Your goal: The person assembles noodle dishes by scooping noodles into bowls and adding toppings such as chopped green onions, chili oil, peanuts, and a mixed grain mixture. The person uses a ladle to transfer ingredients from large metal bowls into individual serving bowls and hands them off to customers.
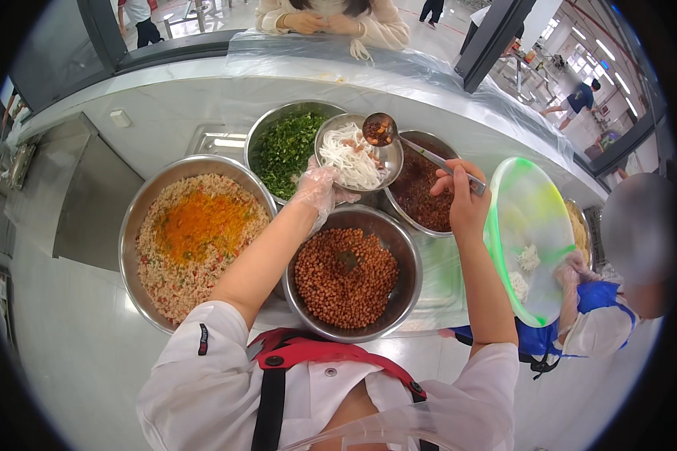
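Observation:
My left hand [318, 191], in a clear plastic glove, grips the rim of a small steel bowl [393, 155] holding white rice noodles [347, 159]. Bare and wrapped round the handle of a steel ladle [436, 159], my right hand [463, 188] is to the right of that bowl. Dark red chili sauce with bits in it fills the ladle's cup, which is tilted at the bowl's upper right rim. Below the ladle handle stands a steel basin of dark red sauce [421, 195]. Chopped greens [286, 146] fill another basin, partly behind the bowl.
A basin of brown beans or nuts [346, 278] stands nearest me. To its left is a large basin of minced food [203, 218] topped with orange powder. At right, a gloved co-worker [602, 308] reaches into a green-rimmed tub [534, 225]. Across the counter, a person [335, 22] leans at the window.

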Tool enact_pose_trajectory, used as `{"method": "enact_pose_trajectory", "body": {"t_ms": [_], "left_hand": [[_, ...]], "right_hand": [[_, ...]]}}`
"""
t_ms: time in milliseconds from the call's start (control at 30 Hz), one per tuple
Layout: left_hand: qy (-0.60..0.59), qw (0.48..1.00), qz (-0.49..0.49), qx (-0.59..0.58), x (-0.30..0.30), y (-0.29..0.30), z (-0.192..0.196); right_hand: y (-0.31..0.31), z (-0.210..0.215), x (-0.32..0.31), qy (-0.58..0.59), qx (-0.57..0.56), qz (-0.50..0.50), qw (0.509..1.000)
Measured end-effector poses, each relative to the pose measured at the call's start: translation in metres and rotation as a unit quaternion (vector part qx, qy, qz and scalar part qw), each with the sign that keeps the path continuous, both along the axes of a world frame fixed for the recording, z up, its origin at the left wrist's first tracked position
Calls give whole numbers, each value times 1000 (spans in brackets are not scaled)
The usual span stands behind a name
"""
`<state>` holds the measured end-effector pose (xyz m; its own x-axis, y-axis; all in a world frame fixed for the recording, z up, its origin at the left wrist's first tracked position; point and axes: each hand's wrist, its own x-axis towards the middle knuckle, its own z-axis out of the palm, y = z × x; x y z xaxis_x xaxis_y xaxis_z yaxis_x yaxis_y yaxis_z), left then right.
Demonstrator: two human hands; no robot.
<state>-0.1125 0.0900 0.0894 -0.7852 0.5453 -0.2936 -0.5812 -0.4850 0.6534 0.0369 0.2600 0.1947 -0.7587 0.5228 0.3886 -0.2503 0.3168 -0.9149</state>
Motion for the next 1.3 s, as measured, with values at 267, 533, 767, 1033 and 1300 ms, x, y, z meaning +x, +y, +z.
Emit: {"method": "enact_pose_trajectory", "body": {"t_ms": [267,533,767,1033,1300], "left_hand": [[15,999,3,-45,15,2,-2],[19,997,43,-65,34,-30,-11],[5,989,124,-79,52,-68,-20],[35,985,153,-75,52,-102,-19],[69,963,244,-93,51,-135,2]], "right_hand": [[11,-6,8,10,-88,0,996],[90,-43,24,-21,-119,-84,989],[120,-193,87,-93,591,10,801],[118,-207,97,-98,573,27,813],[66,-170,7,-3,72,-9,997]]}}
